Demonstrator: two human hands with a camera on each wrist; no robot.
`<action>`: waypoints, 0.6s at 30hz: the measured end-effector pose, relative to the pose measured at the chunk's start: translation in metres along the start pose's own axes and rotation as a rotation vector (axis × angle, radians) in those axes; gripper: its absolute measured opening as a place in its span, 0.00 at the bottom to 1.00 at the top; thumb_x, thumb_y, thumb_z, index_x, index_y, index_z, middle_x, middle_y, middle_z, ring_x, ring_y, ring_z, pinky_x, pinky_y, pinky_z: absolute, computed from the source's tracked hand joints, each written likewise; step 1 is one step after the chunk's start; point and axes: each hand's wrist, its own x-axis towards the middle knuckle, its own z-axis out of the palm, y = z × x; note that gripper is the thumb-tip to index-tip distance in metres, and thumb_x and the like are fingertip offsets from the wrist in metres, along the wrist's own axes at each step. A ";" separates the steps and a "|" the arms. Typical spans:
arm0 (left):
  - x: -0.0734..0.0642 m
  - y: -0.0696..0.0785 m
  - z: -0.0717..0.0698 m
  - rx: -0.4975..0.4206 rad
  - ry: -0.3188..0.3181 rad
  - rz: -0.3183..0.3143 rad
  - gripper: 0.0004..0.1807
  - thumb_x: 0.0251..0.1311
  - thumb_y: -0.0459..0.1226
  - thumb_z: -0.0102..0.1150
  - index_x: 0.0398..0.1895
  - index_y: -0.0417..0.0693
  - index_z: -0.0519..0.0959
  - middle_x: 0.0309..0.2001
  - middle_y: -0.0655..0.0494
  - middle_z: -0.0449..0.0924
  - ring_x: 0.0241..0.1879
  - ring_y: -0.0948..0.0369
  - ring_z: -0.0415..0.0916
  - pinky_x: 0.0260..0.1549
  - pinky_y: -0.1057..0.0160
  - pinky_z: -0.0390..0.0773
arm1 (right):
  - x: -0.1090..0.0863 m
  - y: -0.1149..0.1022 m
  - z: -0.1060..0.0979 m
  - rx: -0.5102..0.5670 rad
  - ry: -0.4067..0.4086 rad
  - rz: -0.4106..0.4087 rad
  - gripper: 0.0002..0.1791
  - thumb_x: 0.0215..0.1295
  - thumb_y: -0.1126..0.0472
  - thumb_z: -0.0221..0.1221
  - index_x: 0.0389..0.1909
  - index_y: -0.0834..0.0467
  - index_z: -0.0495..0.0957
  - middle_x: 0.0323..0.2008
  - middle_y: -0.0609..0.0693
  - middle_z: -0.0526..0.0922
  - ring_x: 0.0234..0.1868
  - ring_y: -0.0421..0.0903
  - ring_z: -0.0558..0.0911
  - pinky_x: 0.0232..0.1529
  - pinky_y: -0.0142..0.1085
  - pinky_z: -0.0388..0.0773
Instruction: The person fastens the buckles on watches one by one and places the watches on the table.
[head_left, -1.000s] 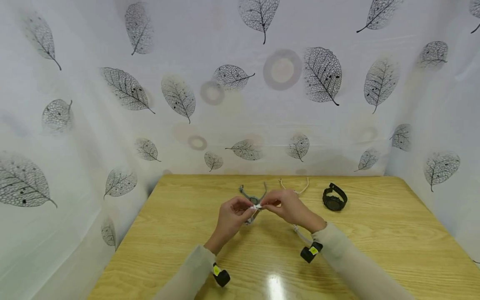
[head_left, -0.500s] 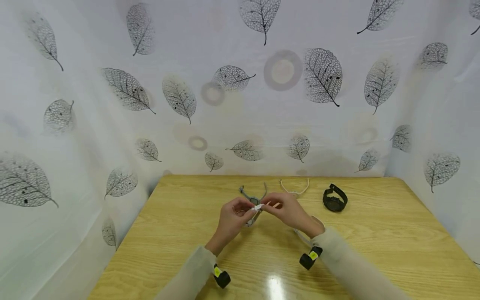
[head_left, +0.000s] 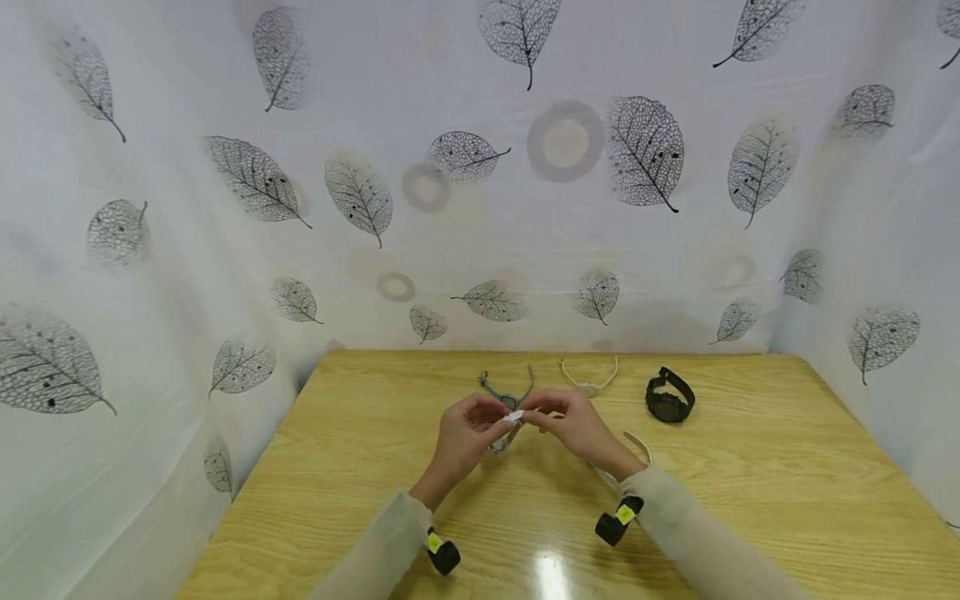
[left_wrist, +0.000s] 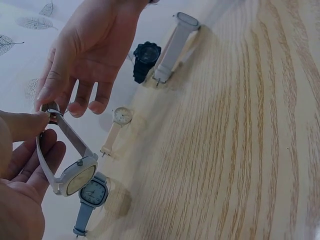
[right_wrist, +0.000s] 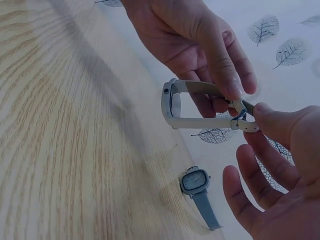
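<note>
A white wristwatch hangs in the air between my two hands, its strap bent into a loop and its buckle at the joined ends. My left hand pinches the strap by the buckle between thumb and fingers. From the other side, my right hand pinches the strap end with thumb and forefinger, its other fingers spread loosely. Right behind the held watch, a blue-grey watch lies on the table. In the head view the hands partly cover the white watch.
A small cream watch lies at the back of the wooden table, with a black watch to its right. Another white watch is partly hidden under my right forearm. A leaf-patterned curtain surrounds the table.
My right hand and wrist have lowered slightly, uncovering the small cream watch and more of the white strap beside the forearm. Both hands keep their pinch on the watch strap.
</note>
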 end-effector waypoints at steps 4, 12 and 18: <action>0.000 0.001 0.000 0.011 -0.001 0.003 0.11 0.61 0.29 0.71 0.45 0.35 0.82 0.44 0.41 0.86 0.45 0.45 0.85 0.44 0.61 0.86 | -0.001 -0.013 0.003 -0.048 -0.013 -0.008 0.09 0.72 0.65 0.63 0.48 0.63 0.86 0.46 0.56 0.87 0.44 0.62 0.84 0.41 0.49 0.85; -0.001 0.001 0.000 0.020 -0.005 0.015 0.11 0.61 0.29 0.72 0.44 0.35 0.82 0.44 0.41 0.86 0.45 0.45 0.85 0.45 0.59 0.86 | -0.001 -0.006 0.008 -0.053 -0.003 -0.018 0.10 0.73 0.62 0.63 0.51 0.59 0.85 0.46 0.53 0.88 0.43 0.56 0.86 0.42 0.51 0.86; 0.000 -0.002 0.000 0.073 0.013 -0.003 0.13 0.61 0.30 0.72 0.47 0.36 0.83 0.45 0.43 0.86 0.45 0.48 0.85 0.42 0.63 0.86 | -0.010 -0.034 0.008 0.024 0.009 -0.008 0.09 0.74 0.67 0.61 0.49 0.66 0.84 0.44 0.61 0.87 0.43 0.65 0.84 0.43 0.57 0.85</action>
